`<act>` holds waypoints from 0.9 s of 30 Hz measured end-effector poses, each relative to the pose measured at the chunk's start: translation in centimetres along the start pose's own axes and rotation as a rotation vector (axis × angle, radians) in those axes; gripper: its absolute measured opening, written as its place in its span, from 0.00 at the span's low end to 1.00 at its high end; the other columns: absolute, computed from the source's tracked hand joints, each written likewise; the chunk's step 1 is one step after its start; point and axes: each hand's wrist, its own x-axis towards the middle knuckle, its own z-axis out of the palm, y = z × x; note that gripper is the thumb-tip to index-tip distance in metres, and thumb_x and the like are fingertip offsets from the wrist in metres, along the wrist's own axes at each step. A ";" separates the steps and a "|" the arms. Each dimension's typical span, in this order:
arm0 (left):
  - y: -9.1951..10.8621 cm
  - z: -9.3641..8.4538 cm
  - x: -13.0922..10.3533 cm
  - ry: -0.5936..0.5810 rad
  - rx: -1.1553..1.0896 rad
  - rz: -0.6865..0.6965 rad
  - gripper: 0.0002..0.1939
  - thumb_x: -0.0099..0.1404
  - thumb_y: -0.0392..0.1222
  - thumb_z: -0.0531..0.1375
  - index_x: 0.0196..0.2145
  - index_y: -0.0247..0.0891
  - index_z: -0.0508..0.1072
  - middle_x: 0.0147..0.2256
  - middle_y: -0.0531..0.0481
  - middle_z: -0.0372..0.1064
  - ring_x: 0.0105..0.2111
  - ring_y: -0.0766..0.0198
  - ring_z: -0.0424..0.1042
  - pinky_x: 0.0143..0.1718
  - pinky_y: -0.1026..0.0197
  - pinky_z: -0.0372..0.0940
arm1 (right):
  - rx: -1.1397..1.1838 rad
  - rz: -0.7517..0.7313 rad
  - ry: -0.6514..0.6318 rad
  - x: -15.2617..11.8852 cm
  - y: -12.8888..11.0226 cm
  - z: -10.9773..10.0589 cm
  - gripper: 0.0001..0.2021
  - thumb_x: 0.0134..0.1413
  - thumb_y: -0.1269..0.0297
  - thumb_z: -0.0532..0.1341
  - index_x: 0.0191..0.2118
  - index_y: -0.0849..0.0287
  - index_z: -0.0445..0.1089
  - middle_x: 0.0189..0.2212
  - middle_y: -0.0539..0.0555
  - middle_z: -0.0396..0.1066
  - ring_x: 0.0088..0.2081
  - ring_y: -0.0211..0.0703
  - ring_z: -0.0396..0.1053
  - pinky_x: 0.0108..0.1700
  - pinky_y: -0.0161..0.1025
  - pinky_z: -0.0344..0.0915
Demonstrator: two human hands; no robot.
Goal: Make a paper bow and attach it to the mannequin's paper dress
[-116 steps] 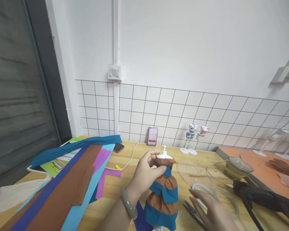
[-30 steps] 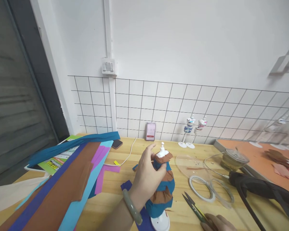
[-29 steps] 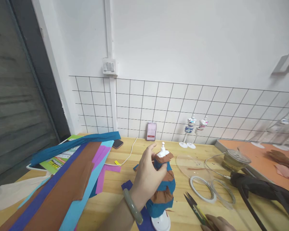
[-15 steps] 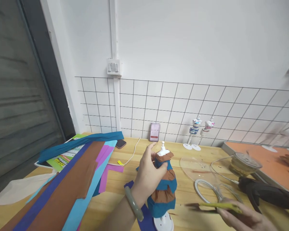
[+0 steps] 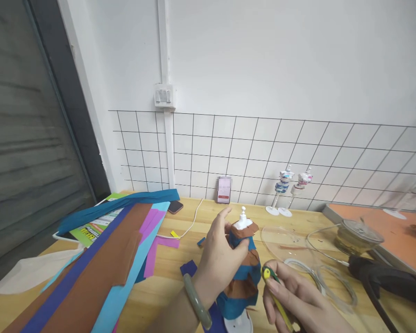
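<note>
Hands [image 5: 220, 259] [image 5: 301, 298] hold mannequin [image 5: 246, 273], snips [image 5: 267, 274]; bowl [image 5: 354, 241] looks yellowish inside.

wall [image 5: 263, 55]: white, 12 o'clock, black grid [image 5: 249, 138] low down
conduit [image 5: 164, 41]: white, vertical, 11 o'clock, carries switch box [image 5: 164, 95]
slatted panel [image 5: 21, 152]: dark grey, 9 o'clock
tabletop [image 5: 142, 300]: pale wood, 6 o'clock

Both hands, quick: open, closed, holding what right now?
Left hand: closed around the upper part of the brown-and-blue dress form.
Right hand: closed on a yellow-and-green tool.
</note>
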 end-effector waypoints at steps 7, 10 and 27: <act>0.0 0.1 -0.1 0.001 -0.007 0.001 0.32 0.53 0.32 0.58 0.55 0.46 0.55 0.39 0.49 0.66 0.41 0.60 0.68 0.45 0.52 0.63 | -0.024 -0.063 -0.039 0.9 -1.2 -0.1 0.14 0.49 0.57 0.62 0.40 0.58 0.66 0.20 0.47 0.68 0.20 0.35 0.64 0.22 0.32 0.62; 0.1 0.1 -0.1 0.000 -0.008 0.000 0.32 0.54 0.32 0.58 0.55 0.47 0.55 0.38 0.49 0.66 0.40 0.60 0.68 0.45 0.52 0.63 | -0.028 -0.072 -0.022 1.1 -1.0 -0.2 0.14 0.51 0.58 0.61 0.43 0.57 0.65 0.24 0.49 0.69 0.21 0.36 0.66 0.23 0.34 0.63; -0.1 0.0 -0.1 -0.031 -0.007 -0.013 0.30 0.54 0.35 0.58 0.54 0.44 0.56 0.41 0.47 0.65 0.42 0.59 0.66 0.45 0.54 0.61 | 0.354 -0.153 0.452 -1.2 -0.4 -3.0 0.30 0.31 0.62 0.72 0.47 0.48 0.67 0.23 0.45 0.70 0.16 0.27 0.57 0.18 0.26 0.59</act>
